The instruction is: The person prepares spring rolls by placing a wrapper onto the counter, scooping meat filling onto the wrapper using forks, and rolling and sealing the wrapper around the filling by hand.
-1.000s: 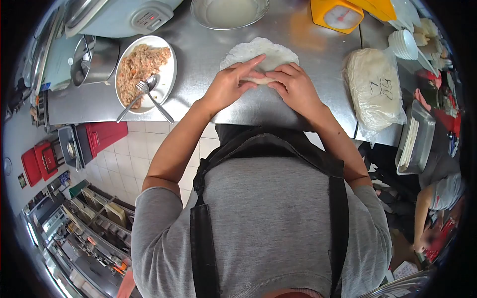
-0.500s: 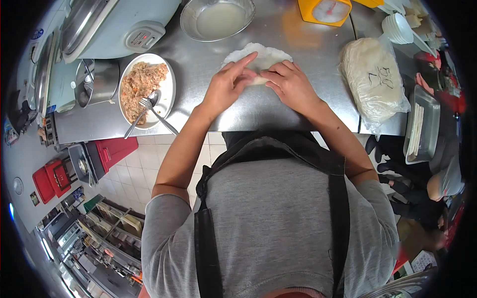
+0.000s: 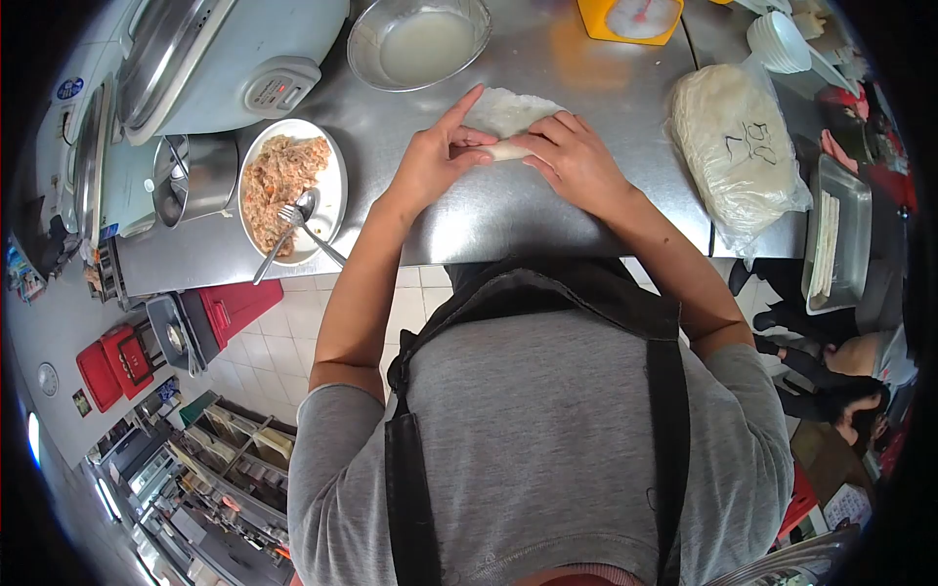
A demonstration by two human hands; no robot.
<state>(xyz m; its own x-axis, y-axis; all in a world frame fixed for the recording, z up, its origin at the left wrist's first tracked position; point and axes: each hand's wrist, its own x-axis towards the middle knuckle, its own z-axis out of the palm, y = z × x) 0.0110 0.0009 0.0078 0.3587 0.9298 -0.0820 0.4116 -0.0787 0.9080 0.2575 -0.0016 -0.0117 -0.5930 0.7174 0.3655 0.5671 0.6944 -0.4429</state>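
A thin white round wrapper [image 3: 513, 112] lies on the steel table between my hands. Its near edge is rolled into a short pale roll [image 3: 503, 150]. My left hand [image 3: 437, 158] grips the left end of this roll, thumb along the near side and index finger stretched out past the wrapper's left edge. On the right end, my right hand [image 3: 575, 159] presses with bent fingers, the thumb tucked low. What is inside the roll is hidden. To the left, a white oval plate [image 3: 334, 195] holds a minced filling [image 3: 278, 181], with a fork [image 3: 291, 215] and a spoon [image 3: 308, 203] resting in it.
A metal bowl of cloudy liquid [image 3: 420, 44] stands behind the wrapper, a yellow scale [image 3: 630, 21] further right. A bagged stack of wrappers [image 3: 738, 156] lies right, beside a metal tray [image 3: 850, 244]. A large cooker [image 3: 234, 73] and a metal pot [image 3: 210, 181] occupy the left. Another person [image 3: 840, 376] is at far right.
The wrapper's left side is now folded inward, so its flat part is narrower. The near roll looks more closed, and my left hand has shifted slightly left. The view has moved a little.
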